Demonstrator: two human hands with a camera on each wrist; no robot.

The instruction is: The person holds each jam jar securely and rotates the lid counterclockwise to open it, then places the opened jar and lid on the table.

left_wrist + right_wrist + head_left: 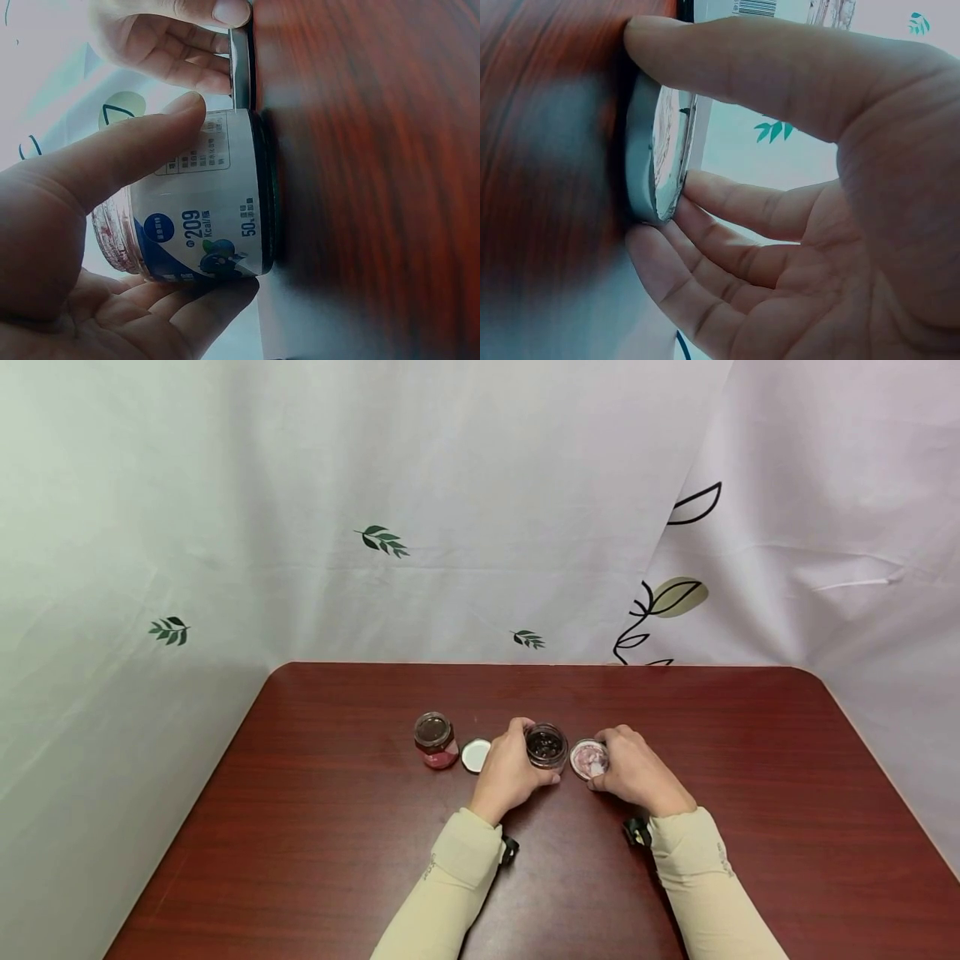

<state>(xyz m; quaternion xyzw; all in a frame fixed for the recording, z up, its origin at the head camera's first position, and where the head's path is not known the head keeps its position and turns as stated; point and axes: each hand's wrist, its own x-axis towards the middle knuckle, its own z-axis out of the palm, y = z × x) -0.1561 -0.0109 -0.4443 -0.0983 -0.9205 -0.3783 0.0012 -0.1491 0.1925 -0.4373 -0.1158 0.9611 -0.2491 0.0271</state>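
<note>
My left hand point(510, 770) grips a glass jam jar point(202, 195) round its sides, thumb on one side and fingers on the other. The jar is uncapped, with dark contents in its mouth, and its white and blue label shows blueberries. To its right, my right hand point(633, 768) pinches a jar lid point(641, 150) by its rim between thumb and fingers. That lid lies inner side up on or just above the table, smeared with reddish residue. In the left wrist view, the lid's edge sits close beside the jar base.
A second jar point(437, 742), with dark red contents and a pink label, stands uncapped at the left. Between it and my left hand lies a white lid point(476, 756), partly hidden by the hand. The reddish-brown table point(337, 860) backs onto a leaf-patterned curtain point(450, 510).
</note>
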